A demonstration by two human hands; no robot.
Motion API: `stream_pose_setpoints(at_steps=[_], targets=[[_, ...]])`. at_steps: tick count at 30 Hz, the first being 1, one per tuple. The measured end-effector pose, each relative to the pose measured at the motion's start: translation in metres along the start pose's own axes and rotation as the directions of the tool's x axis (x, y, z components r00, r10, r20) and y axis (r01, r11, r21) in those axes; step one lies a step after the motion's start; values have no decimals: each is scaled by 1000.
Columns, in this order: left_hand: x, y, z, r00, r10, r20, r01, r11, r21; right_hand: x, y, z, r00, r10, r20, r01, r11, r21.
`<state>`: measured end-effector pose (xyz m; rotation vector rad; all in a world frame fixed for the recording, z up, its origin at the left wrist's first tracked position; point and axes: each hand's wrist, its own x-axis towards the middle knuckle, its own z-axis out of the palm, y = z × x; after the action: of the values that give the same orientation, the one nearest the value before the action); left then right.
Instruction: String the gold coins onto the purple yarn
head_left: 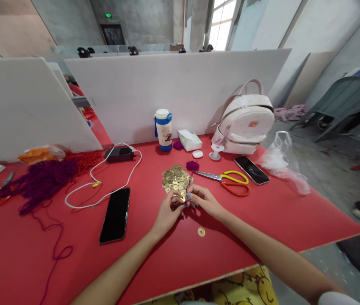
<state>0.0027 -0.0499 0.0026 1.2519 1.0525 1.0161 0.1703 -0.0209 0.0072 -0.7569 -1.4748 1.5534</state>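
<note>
Both hands meet over the red table, just in front of a heap of brass-coloured coins (174, 177). My left hand (169, 212) has its fingers curled and pinched near a coin and purple yarn. Beside it, my right hand (208, 202) pinches a strand of the same purple yarn (189, 183), which runs up to a small purple ball (192, 165) behind the coins. The fingertips partly hide what lies between them. One loose coin with a square hole (201, 232) lies nearer the table edge. Scissors with yellow and orange handles (231, 178) rest right of the heap.
A black phone (115, 216) and a power bank (119, 154) with a white cable lie left, near tangled purple yarn (48, 178). Behind stand a bottle (164, 131), a tissue pack (190, 140), a white spool (215, 151) and a backpack (245, 123). Another phone (251, 169) lies right.
</note>
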Motion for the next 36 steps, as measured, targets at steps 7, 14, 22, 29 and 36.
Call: stream_pose_setpoints(at_steps=[7, 14, 22, 29, 36], targets=[[0, -1, 0, 998, 48, 34, -54, 983, 176, 2, -7, 1, 999, 12, -52, -9, 999, 48], [-2, 0, -1, 990, 75, 116, -107, 947, 302, 2, -3, -2, 989, 81, -124, -66, 990, 121], [-3, 6, 0, 979, -28, 201, 17, 998, 54, 5, 2, -3, 971, 73, -228, -45, 991, 126], [1, 4, -5, 990, -99, 100, 112, 984, -136, 4, 0, 3, 982, 50, -184, -29, 993, 115], [2, 5, -5, 982, -128, 137, 152, 972, -177, 4, 1, 1, 972, 46, -233, -27, 996, 85]])
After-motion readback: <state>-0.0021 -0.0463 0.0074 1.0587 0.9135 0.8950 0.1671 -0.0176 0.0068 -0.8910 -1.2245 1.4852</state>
